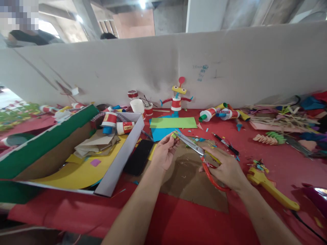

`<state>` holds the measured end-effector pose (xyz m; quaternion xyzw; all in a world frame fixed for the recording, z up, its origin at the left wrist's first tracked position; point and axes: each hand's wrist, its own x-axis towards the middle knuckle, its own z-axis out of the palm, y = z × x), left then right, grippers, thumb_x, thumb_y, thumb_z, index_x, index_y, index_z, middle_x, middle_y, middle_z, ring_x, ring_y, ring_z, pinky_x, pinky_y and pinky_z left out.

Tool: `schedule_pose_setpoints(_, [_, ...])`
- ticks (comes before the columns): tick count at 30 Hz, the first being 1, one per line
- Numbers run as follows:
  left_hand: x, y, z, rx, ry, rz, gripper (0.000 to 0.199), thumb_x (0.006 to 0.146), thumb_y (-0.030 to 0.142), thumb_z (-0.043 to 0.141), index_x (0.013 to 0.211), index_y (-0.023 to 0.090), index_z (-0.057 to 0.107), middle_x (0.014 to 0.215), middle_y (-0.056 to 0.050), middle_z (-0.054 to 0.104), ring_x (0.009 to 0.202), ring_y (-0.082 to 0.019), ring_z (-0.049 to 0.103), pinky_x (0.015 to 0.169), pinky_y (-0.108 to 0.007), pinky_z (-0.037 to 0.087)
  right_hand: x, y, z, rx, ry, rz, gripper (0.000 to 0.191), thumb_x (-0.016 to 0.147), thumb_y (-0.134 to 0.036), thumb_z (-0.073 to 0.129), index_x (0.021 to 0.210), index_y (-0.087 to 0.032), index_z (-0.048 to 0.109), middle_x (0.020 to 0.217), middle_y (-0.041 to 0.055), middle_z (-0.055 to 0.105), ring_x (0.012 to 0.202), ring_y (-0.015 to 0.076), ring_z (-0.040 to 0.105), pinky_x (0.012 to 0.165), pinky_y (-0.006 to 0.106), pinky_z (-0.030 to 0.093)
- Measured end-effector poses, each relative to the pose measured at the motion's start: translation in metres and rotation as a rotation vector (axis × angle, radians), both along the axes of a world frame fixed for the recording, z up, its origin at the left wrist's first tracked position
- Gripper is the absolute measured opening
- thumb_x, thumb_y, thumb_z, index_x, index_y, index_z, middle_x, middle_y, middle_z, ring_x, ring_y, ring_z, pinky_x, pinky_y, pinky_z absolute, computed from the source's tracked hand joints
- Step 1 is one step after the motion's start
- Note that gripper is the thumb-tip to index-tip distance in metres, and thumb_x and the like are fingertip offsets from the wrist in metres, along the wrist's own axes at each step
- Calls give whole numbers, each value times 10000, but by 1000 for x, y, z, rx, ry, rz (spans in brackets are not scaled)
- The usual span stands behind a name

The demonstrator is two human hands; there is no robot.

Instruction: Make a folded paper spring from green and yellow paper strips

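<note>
My left hand (pixel 166 149) pinches a small piece of yellow-green paper (pixel 174 135) between thumb and fingers. My right hand (pixel 224 166) is closed around the red handles of a pair of scissors (pixel 194 146). Their metal blades point to the left, with the tips right at the little paper; whether they touch it is hard to tell. Something yellow also shows at the right fingers. Below both hands lies a brown cardboard sheet (pixel 191 180) with scraps on it. Beyond them a light green paper strip (pixel 173 122) rests over blue paper (pixel 160 134).
On the left stands a box (pixel 120 156) with paper and cup pieces, beside a black phone (pixel 139 157). A paper-cup robot figure (pixel 176 103) stands at the back. To the right are a pen (pixel 226 143), a yellow glue gun (pixel 273 189) and a lying cup figure (pixel 209 114).
</note>
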<state>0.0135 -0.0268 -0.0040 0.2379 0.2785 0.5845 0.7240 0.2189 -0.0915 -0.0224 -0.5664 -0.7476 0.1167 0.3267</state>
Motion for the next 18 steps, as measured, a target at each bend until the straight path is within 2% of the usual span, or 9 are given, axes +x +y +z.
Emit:
schedule_pose_setpoints(8, [0, 0, 0, -4, 2, -6, 81, 738, 108, 619, 812, 128, 646, 776, -34, 652, 702, -101, 611, 755, -239, 484, 1, 0, -2, 17, 28, 18, 472, 725, -374, 639, 1175, -253, 563, 1078, 55, 651, 995, 238, 602, 824, 366, 485])
schedule_pose_setpoints(18, [0, 0, 0, -17, 3, -18, 82, 734, 105, 626, 807, 137, 649, 765, -29, 653, 696, -98, 612, 747, -234, 488, 2, 0, 1, -1, 44, 49, 467, 729, -313, 623, 1187, -240, 560, 1087, 63, 657, 989, 242, 609, 841, 375, 483])
